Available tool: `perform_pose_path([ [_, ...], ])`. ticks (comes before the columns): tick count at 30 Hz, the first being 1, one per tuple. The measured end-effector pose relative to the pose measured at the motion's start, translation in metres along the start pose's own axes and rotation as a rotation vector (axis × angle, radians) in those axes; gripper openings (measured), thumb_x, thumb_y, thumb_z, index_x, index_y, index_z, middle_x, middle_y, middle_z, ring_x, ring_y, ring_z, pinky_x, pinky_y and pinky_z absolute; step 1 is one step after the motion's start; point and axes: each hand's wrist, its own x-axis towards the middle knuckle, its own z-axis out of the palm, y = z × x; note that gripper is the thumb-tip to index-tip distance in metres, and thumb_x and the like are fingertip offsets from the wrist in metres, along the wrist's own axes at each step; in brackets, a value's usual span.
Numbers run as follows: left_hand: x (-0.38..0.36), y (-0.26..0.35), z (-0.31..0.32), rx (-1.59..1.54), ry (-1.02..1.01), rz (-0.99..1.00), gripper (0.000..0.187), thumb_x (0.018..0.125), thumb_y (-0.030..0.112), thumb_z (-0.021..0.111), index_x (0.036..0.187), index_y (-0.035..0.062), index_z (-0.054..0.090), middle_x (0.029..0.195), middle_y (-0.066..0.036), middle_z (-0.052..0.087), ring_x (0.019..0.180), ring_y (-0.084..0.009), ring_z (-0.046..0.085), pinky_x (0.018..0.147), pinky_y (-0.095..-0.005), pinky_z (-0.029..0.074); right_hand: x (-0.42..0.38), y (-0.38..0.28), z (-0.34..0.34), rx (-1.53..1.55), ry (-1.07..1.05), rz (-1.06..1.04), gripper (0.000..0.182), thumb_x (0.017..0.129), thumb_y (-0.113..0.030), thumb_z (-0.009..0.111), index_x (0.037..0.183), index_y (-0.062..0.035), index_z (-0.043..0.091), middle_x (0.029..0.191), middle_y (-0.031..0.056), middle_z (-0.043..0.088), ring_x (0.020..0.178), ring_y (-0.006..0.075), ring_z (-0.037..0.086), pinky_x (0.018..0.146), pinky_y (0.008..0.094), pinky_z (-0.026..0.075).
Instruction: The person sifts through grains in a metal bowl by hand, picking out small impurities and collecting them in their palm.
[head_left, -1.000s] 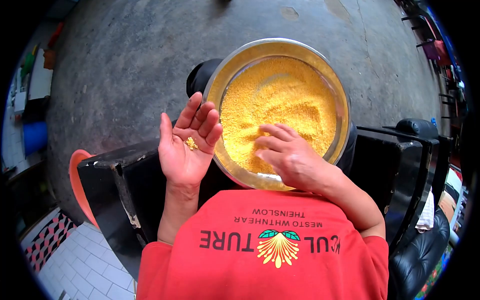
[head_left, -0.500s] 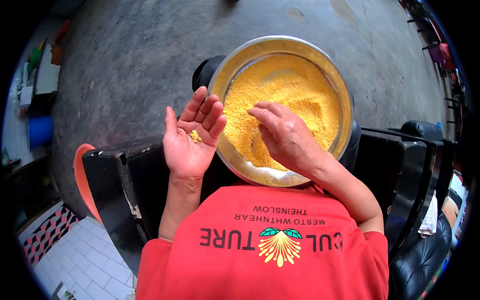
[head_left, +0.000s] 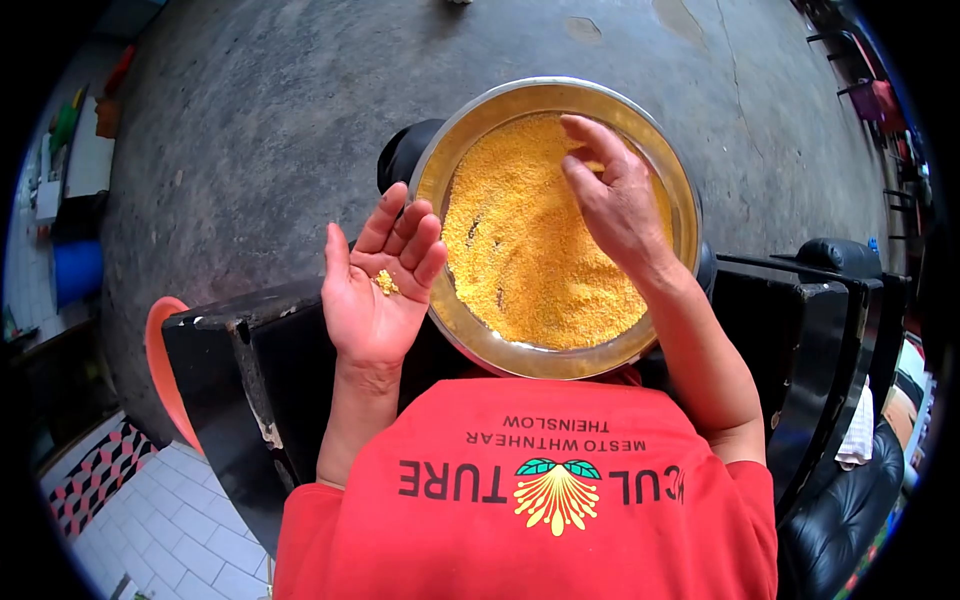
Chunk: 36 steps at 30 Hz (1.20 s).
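My left hand (head_left: 378, 285) is held palm up beside the pan, fingers spread, with a small heap of yellow grains (head_left: 386, 282) resting on the palm. A round metal pan (head_left: 432, 180) sits over my lap, holding a wide layer of yellow coarse grain (head_left: 530, 240) with a few dark spots on its left side. Over the upper right of the grain is my right hand (head_left: 615, 190), its index finger extended and its thumb apart from it. Nothing shows between those fingers.
Black wooden armrests (head_left: 240, 370) flank me on both sides, with an orange rounded object (head_left: 168, 370) at the left. A blue container (head_left: 78, 270) stands far left. Black padded seating (head_left: 850, 500) is at the lower right.
My right hand has moved up and to the right over the pan, and its fingers have spread. The grain's surface looks more evened out near the bottom. My left hand is nearly unmoved.
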Motion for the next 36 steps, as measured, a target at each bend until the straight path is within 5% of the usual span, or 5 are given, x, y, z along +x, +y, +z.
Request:
perform_pose_path([
  [6,0.003,0.000,0.001,0.018,-0.003,-0.008,0.059,0.102,0.042,0.024,0.138,-0.0024,0.036,0.128,-0.022,0.052,0.115,-0.0328,0.056,0.098,-0.0465,0.047,0.000,-0.003,0.046,-0.623,-0.011,-0.431,0.024,0.074,-0.002,0.055,0.098,-0.0022,0.057,0.107,0.0176,0.055,0.106,0.0312,0.052,0.086,0.0423,0.043],
  [10,0.000,0.003,-0.001,-0.003,0.000,-0.007,0.061,0.101,0.044,0.022,0.138,-0.0022,0.037,0.128,-0.022,0.053,0.115,-0.0329,0.056,0.098,-0.0462,0.047,-0.037,-0.031,0.040,-0.339,-0.603,-0.579,0.020,0.070,-0.005,0.059,0.089,-0.0025,0.063,0.100,0.0166,0.060,0.105,0.0304,0.054,0.087,0.0399,0.043],
  [22,0.001,0.002,-0.003,0.007,-0.045,-0.020,0.057,0.102,0.041,0.026,0.139,-0.0016,0.035,0.131,-0.023,0.050,0.117,-0.0323,0.054,0.099,-0.0465,0.046,-0.024,0.013,0.004,-0.665,0.068,-0.326,0.040,0.074,0.004,0.054,0.114,0.0022,0.055,0.112,0.0220,0.055,0.108,0.0342,0.052,0.089,0.0431,0.044],
  [28,-0.003,0.001,0.000,0.019,0.046,-0.003,0.064,0.100,0.048,0.023,0.137,-0.0020,0.040,0.127,-0.022,0.054,0.114,-0.0312,0.057,0.095,-0.0452,0.049,-0.058,-0.029,0.023,-0.014,-0.719,-0.487,0.036,0.078,-0.002,0.059,0.114,-0.0005,0.057,0.113,0.0200,0.059,0.109,0.0349,0.054,0.090,0.0408,0.044],
  [36,0.002,-0.002,0.002,0.025,0.032,-0.009,0.063,0.100,0.047,0.023,0.137,-0.0022,0.039,0.128,-0.022,0.053,0.115,-0.0320,0.056,0.096,-0.0456,0.049,-0.093,-0.025,-0.023,0.071,-0.843,-0.212,0.034,0.078,-0.001,0.061,0.111,-0.0019,0.059,0.099,0.0166,0.062,0.095,0.0338,0.060,0.080,0.0402,0.049],
])
